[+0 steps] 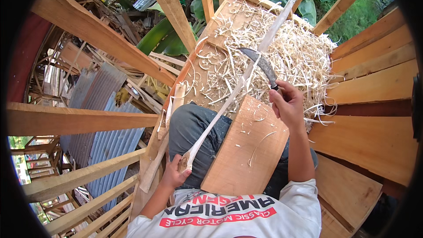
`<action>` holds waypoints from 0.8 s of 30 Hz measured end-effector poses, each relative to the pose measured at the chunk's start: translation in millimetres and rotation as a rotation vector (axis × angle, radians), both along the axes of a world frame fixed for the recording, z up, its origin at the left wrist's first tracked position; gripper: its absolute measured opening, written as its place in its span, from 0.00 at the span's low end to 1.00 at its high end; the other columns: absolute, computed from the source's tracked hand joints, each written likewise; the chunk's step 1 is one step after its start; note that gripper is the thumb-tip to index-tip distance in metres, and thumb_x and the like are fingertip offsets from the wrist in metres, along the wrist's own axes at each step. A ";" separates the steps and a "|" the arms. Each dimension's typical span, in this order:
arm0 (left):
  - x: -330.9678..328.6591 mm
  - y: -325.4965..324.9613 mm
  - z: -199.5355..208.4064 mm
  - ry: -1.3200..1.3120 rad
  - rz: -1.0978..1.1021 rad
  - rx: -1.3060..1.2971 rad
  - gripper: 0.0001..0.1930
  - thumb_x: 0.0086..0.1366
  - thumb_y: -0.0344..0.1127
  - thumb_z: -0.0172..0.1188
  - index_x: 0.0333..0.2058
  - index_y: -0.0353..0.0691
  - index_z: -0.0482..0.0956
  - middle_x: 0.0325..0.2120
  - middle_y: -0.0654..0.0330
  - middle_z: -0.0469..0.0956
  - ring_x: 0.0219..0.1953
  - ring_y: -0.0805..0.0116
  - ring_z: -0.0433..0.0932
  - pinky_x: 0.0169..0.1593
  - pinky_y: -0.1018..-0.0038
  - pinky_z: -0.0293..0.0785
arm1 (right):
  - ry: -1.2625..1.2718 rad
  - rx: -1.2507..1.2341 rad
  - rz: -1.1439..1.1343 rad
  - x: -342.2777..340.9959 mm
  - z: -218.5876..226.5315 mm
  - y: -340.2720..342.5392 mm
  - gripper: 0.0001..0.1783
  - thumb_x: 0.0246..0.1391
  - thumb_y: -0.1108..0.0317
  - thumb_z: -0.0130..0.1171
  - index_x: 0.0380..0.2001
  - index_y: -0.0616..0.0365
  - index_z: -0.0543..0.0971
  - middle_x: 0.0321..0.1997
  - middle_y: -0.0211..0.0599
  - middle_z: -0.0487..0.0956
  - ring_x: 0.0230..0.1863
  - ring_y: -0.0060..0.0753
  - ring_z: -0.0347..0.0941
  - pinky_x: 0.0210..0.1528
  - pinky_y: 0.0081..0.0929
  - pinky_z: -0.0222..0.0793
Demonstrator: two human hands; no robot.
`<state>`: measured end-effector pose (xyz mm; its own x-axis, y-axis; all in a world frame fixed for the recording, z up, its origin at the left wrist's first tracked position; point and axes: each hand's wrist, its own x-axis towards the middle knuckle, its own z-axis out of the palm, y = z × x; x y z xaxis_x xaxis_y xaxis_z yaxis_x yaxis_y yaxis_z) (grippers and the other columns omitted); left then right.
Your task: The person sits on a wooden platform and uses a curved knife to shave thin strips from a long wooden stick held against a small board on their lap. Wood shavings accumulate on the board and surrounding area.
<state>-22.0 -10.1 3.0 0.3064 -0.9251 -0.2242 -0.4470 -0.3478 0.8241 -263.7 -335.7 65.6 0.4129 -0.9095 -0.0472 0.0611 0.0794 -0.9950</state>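
Observation:
My left hand [175, 174] is closed around the thick knotty end of a long pale peeled wooden stick [214, 125]. The stick slants away over my left thigh and past the shavings, its far end rising to the upper right. In my right hand [288, 103], closed on a short dark handle, is a curved sickle [263, 65]. Its dark hooked blade lies across the stick near the middle, the tip pointing left; whether the edge touches the wood I cannot tell. A flat wooden board [246, 150] rests on my lap, with a few shavings on it.
Curly wood shavings [282, 57] heap over the plank floor [211, 64] ahead. Wooden railing slats [88, 123] fence the left and far sides. Wide planks [365, 143] stand at the right. Below the left railing lie corrugated metal sheets [110, 132] and scrap wood.

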 end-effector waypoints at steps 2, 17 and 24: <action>1.6 4.4 1.0 0.011 0.005 0.035 0.30 0.51 0.61 0.61 0.36 0.36 0.69 0.21 0.50 0.73 0.27 0.50 0.77 0.31 0.66 0.70 | -0.133 0.103 -0.005 1.8 -6.6 13.2 0.17 0.52 0.77 0.58 0.46 0.64 0.73 0.20 0.32 0.74 0.11 0.13 0.62 0.09 0.13 0.54; 4.4 2.0 -3.6 0.013 -0.008 -0.006 0.33 0.50 0.64 0.60 0.35 0.36 0.69 0.20 0.53 0.71 0.24 0.60 0.74 0.30 0.70 0.69 | -0.199 0.235 -0.017 -2.1 -13.0 26.9 0.11 0.58 0.68 0.54 0.40 0.64 0.75 0.14 0.22 0.64 0.12 0.10 0.55 0.12 0.12 0.48; 4.7 4.3 -5.1 0.008 -0.016 -0.001 0.32 0.51 0.64 0.60 0.35 0.36 0.69 0.19 0.56 0.70 0.24 0.67 0.72 0.29 0.72 0.67 | 0.010 -0.077 -0.061 -9.8 -15.1 21.1 0.10 0.57 0.67 0.57 0.37 0.63 0.76 0.16 0.19 0.67 0.16 0.08 0.59 0.16 0.13 0.53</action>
<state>-17.3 -5.8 -2.1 0.2897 -0.9301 -0.2258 -0.4461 -0.3399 0.8279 -273.5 -314.6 50.5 0.3564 -0.9341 0.0199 0.0540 -0.0006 -0.9985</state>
